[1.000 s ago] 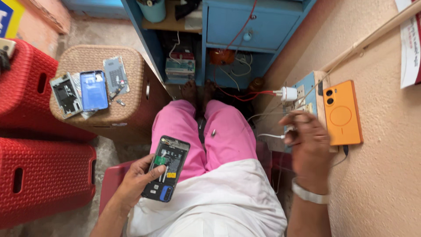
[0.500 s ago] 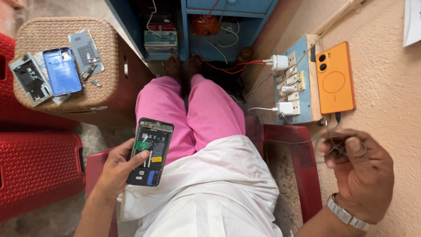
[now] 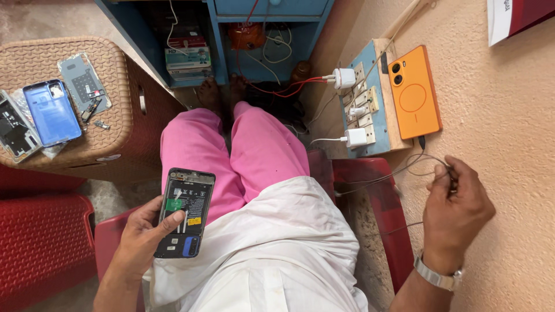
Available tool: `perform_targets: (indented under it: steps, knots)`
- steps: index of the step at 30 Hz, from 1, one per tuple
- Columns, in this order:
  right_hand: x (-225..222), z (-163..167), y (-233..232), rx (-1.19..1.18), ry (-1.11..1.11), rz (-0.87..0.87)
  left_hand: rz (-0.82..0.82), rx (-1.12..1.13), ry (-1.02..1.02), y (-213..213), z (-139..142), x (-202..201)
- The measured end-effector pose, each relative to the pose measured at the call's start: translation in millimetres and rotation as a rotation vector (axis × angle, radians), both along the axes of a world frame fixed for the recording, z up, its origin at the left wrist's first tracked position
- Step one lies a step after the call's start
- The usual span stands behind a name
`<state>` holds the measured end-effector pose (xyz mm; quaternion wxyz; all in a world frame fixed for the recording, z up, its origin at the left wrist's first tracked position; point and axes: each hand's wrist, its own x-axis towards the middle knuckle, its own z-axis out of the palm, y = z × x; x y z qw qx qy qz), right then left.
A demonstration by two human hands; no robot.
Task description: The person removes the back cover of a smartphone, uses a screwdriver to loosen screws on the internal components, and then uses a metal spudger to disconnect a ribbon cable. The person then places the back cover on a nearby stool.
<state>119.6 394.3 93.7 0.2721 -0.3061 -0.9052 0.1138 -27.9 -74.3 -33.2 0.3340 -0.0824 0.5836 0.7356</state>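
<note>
My left hand holds an opened phone with its back cover off, battery and boards showing, over my left thigh in pink trousers. My right hand is raised near the beige wall, its fingers pinched on a thin dark cable that runs up toward an orange phone. That phone rests on a blue wall switchboard carrying two white chargers.
A brown wicker stool at left carries a blue phone back cover, a grey phone panel and small parts. Red plastic stools stand at lower left. A blue cabinet with wires is ahead, past my feet.
My right hand has drawn back from the switchboard toward me, bringing the thin cable with it. The left hand keeps the opened phone over my lap.
</note>
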Motion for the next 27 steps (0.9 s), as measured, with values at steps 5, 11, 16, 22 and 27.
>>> perform_targets:
  steps: [5,11,16,22,27]
  knots:
    - [3.2,-19.6,4.6,0.047,-0.329,0.003,0.011,-0.049,-0.026,1.2,1.8,0.5]
    - [2.9,-29.8,0.5,-0.075,-0.512,0.035,0.007,-0.051,-0.047,2.8,4.5,-0.8]
    - [3.6,-28.2,-1.0,-0.020,-0.477,0.058,0.020,-0.080,-0.049,2.4,5.2,0.7]
    - [21.8,8.7,-6.2,0.192,-0.046,-0.029,0.017,-0.076,-0.040,1.7,4.4,0.1]
    - [38.7,36.8,-7.7,0.438,0.392,-0.116,-0.010,-0.058,-0.022,-0.1,4.8,0.2]
